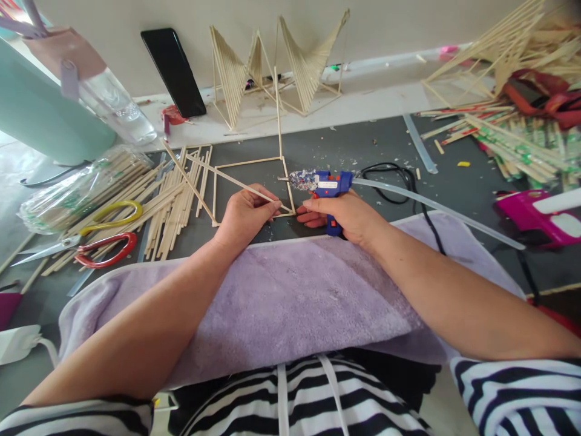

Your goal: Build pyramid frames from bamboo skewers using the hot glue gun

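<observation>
A square frame of thin wooden sticks (249, 162) lies on the dark grey table, with one stick standing at its far right corner and another leaning at its near left corner. My left hand (249, 217) pinches a long slanting stick (236, 181), whose near end meets the frame's near right corner. In my right hand (347, 215) is a blue glue gun (330, 183), its nozzle pointing left over the frame's right side. Behind the trigger area a clear glue stick (436, 209) runs out of the gun to the right.
Left lie scissors (104, 242), loose sticks (170, 212) and a bagged bundle (100, 181). A phone (173, 72) and stick models (308, 66) stand by the wall. At right are wrapped sticks (521, 145) and a pink tool (529, 218). A purple towel (290, 297) covers the near edge.
</observation>
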